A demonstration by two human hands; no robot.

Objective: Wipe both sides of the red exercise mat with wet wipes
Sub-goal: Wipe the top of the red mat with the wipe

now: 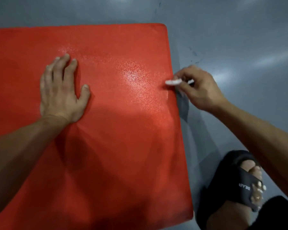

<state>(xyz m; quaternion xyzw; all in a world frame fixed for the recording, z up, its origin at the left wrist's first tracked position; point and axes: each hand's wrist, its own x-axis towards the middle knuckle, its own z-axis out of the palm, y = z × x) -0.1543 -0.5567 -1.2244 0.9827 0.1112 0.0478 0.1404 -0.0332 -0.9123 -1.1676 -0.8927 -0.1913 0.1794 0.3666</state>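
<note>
The red exercise mat (116, 130) lies flat on the grey floor and fills the left and middle of the view. A wet, shiny patch shows near its right edge. My left hand (61, 92) rests palm down on the mat with fingers spread. My right hand (198, 87) is at the mat's right edge and pinches a small white wet wipe (173, 82), whose tip touches the mat's edge.
The grey floor (239, 47) surrounds the mat at the top and right. My foot in a black slide sandal (236, 183) stands on the floor beside the mat's lower right corner.
</note>
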